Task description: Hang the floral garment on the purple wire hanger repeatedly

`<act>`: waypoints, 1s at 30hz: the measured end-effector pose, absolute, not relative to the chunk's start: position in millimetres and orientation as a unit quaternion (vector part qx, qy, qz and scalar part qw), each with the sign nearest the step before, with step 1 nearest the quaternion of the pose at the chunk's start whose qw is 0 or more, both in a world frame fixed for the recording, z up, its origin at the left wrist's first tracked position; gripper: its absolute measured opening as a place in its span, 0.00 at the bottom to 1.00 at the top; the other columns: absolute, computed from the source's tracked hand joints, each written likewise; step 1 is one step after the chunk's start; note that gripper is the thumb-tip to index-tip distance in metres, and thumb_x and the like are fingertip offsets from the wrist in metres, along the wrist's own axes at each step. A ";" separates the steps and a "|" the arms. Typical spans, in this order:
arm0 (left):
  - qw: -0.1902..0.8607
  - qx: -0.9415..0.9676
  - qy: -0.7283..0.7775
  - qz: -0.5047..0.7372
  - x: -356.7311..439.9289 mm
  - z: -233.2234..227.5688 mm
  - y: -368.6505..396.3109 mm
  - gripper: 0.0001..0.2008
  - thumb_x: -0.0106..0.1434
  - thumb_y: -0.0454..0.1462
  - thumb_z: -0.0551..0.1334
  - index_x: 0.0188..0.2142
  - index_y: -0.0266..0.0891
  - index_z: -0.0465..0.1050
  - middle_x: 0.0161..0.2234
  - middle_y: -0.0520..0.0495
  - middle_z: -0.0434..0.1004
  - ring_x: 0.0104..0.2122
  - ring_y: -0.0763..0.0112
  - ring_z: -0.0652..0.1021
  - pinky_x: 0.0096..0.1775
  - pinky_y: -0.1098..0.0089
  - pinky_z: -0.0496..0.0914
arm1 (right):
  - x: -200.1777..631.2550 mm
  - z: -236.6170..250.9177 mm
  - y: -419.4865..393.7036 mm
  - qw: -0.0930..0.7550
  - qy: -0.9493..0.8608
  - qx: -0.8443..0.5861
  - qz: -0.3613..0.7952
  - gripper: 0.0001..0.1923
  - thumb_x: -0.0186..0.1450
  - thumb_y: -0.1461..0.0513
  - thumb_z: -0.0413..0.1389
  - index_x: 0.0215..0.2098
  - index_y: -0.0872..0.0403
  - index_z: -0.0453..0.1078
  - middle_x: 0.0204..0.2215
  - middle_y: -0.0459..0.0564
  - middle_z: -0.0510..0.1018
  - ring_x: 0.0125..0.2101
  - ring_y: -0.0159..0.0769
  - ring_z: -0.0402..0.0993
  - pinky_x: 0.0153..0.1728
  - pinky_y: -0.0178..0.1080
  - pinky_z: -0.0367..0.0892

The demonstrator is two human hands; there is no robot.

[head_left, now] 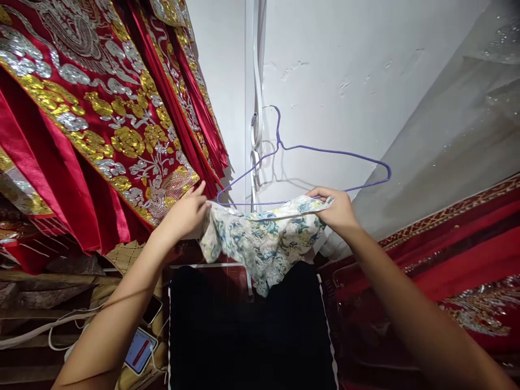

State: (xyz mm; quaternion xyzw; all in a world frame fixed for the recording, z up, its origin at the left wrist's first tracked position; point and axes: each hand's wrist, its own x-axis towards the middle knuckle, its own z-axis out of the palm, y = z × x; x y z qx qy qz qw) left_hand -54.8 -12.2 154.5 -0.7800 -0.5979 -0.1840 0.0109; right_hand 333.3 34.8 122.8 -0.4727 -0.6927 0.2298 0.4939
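A floral garment (268, 238), white with green, blue and yellow print, is spread between my hands along its top edge. My left hand (187, 212) pinches its left end, with some fingers raised. At the other end, my right hand (335, 208) grips the corner, thumb and fingers closed on the cloth. Just behind that edge runs the lower bar of a purple wire hanger (329, 150), whose hook points up against the white wall. I cannot tell whether my fingers also hold the bar or what bears the hook. The garment's lower part hangs in loose folds.
Red robes (122, 119) with gold and silver embroidery hang at the left. A white cable (257, 70) runs down the wall (333, 65). Sheer white fabric (455, 130) hangs at the right. A lit phone (140, 351) lies at lower left beside white cords.
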 end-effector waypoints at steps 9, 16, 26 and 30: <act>0.026 -0.752 -0.521 -0.404 -14.9 175.5 16.4 0.17 0.73 0.39 0.51 0.50 0.40 0.78 0.46 0.43 0.84 0.45 0.59 0.82 0.49 0.64 0.72 | 301.3 113.2 15.6 0.510 -0.662 -0.441 0.326 0.08 0.50 0.65 0.61 0.30 0.55 0.77 0.26 0.47 0.81 0.26 0.35 0.75 0.27 0.33 0.65; 0.062 -0.750 -0.610 -0.249 -51.6 159.5 33.7 0.13 0.69 0.42 0.56 0.38 0.44 0.80 0.35 0.41 0.82 0.37 0.54 0.80 0.41 0.62 0.70 | 321.1 127.7 12.1 0.521 -0.672 -0.473 0.230 0.06 0.50 0.65 0.62 0.28 0.54 0.77 0.25 0.47 0.79 0.27 0.36 0.73 0.26 0.34 0.64; -0.019 -0.772 -0.458 -0.440 -3.7 171.0 36.0 0.16 0.71 0.36 0.53 0.49 0.41 0.78 0.48 0.45 0.82 0.49 0.62 0.79 0.53 0.63 0.71 | 289.5 113.8 2.6 0.503 -0.661 -0.446 0.333 0.08 0.50 0.65 0.62 0.31 0.55 0.78 0.27 0.48 0.80 0.28 0.37 0.75 0.27 0.35 0.67; 0.021 -0.795 -0.439 -0.418 -4.4 176.6 38.6 0.16 0.70 0.33 0.53 0.50 0.40 0.77 0.47 0.44 0.80 0.47 0.62 0.79 0.51 0.63 0.71 | 300.7 116.1 -8.8 0.541 -0.668 -0.426 0.282 0.25 0.53 0.63 0.64 0.50 0.53 0.79 0.46 0.53 0.83 0.36 0.39 0.79 0.32 0.36 0.72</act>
